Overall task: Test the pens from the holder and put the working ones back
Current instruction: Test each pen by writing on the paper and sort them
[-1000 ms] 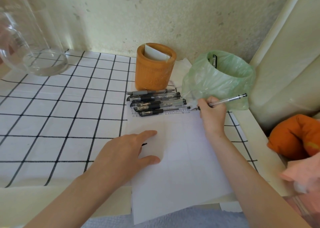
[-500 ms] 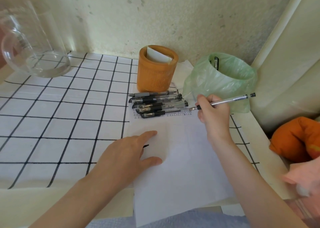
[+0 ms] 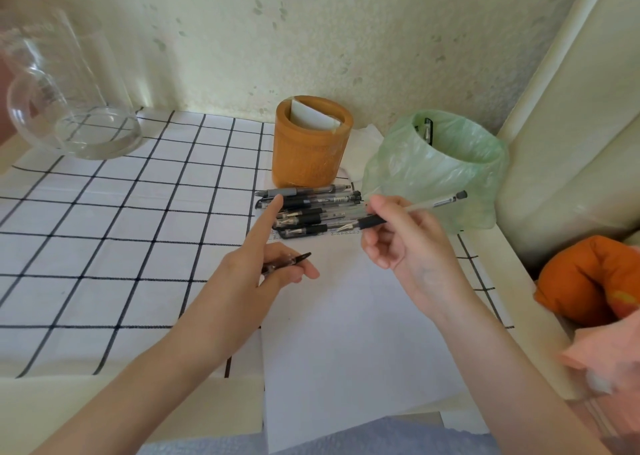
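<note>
An orange-brown pen holder (image 3: 309, 158) stands at the back of the checked tablecloth with a white card inside it. Several black pens (image 3: 313, 212) lie in a pile in front of it, on the top edge of a white sheet of paper (image 3: 349, 319). My right hand (image 3: 412, 250) grips a clear pen with a black grip (image 3: 415, 207), lifted off the paper, tip pointing left. My left hand (image 3: 249, 274) hovers over the paper's left edge. Its index finger stretches to the pile while its other fingers curl round a small clear-and-black pen cap (image 3: 291, 261).
A bin lined with a green plastic bag (image 3: 446, 167) stands right of the holder, dark pen parts showing inside. A large glass jar (image 3: 69, 108) sits at the back left. An orange cushion (image 3: 588, 281) lies off the table's right edge.
My right hand has lifted the pen off the paper and drawn it back. My left hand has risen from lying flat on the sheet and its index finger now reaches the pile.
</note>
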